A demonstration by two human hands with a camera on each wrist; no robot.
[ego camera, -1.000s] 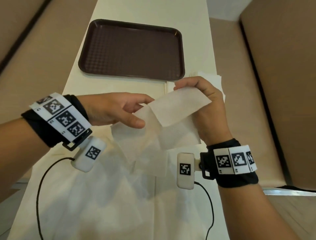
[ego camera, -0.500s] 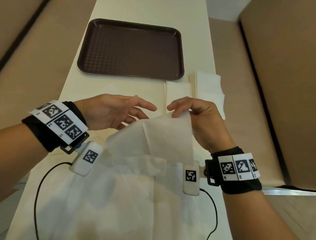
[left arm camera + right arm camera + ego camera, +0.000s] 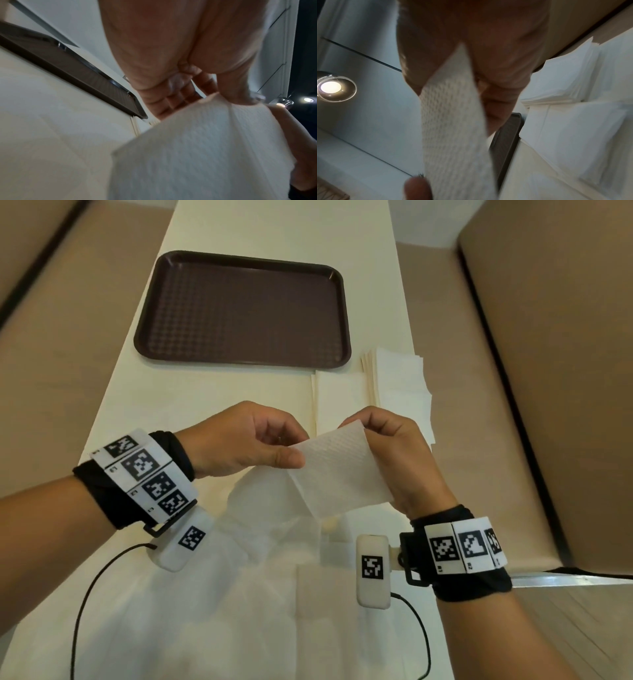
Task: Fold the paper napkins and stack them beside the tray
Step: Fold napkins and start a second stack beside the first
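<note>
A white embossed paper napkin (image 3: 337, 474) hangs folded in the air above the table, held between both hands. My left hand (image 3: 253, 440) pinches its left corner with thumb and fingers. My right hand (image 3: 390, 453) pinches the upper right edge. The napkin (image 3: 205, 148) fills the left wrist view, and it (image 3: 453, 121) shows as a strip in the right wrist view. The dark brown tray (image 3: 243, 306) lies further back on the table. A stack of folded napkins (image 3: 397, 381) sits beside the tray's near right corner.
A loose heap of unfolded white napkins (image 3: 239, 594) covers the near end of the cream table (image 3: 205, 392). Tan bench seats (image 3: 513, 371) run along both sides. Sensor cables trail from my wrists over the heap.
Both hands have lifted the napkin off the heap. The left hand, open half a second ago, now pinches its left corner, and the sheet is folded over between the hands.
</note>
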